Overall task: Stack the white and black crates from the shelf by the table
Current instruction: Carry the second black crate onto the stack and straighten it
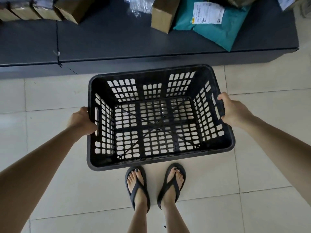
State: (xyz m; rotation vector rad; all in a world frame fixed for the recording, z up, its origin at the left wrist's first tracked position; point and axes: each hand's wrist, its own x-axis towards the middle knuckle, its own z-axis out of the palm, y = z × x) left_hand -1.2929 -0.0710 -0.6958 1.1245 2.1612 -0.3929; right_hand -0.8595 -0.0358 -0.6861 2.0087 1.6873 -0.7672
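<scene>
Both hands, left [82,121] and right [233,111], grip the black crate [159,158] above pale floor tiles [260,165] beside a dark table [109,39].

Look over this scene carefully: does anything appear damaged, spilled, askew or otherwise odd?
Nothing stands out. The black crate is empty and looks intact, gripped at its short ends by the left hand and right hand. The parcels on the dark table lie jumbled, but nothing looks torn or spilled.

- Floor [252,207]: pale glossy tiles w/ thin grout lines.
- Dark grey table [104,39] along top edge, seam at left.
- Cardboard boxes [162,15], teal mailer bag [217,31] on it.
- Light soft, even.
</scene>
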